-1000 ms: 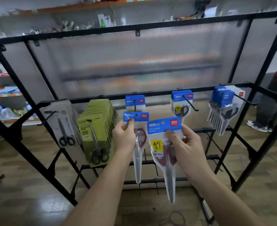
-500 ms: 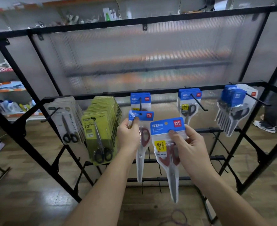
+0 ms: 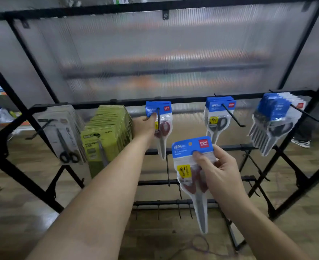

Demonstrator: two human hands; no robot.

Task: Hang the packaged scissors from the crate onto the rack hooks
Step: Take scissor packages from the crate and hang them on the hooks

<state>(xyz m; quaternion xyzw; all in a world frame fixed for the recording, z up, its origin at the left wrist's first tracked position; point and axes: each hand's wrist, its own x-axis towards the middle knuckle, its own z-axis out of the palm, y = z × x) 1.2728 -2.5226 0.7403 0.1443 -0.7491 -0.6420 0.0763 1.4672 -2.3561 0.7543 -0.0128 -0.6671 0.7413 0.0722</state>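
Note:
My left hand (image 3: 144, 126) pinches the blue header of a red-handled scissors pack (image 3: 162, 126) that sits on a black rack hook (image 3: 158, 117) in the middle of the upper bar. My right hand (image 3: 216, 169) grips a second blue-topped pack of red-handled scissors (image 3: 189, 166), held lower and nearer to me, its tip pointing down. The crate is out of view.
More blue scissors packs hang on hooks at the right (image 3: 218, 117) and far right (image 3: 273, 121). Green packs (image 3: 108, 136) and grey packs (image 3: 64, 132) hang at the left. The black rack frame (image 3: 183, 99) carries bare hooks (image 3: 168, 169) on its lower bars. A person's shoe (image 3: 301, 142) stands beyond the rack.
My left hand has pushed its pack up and back onto the middle hook, against the pack hanging there. My right hand with its pack has stayed low. The camera has moved closer to the rack.

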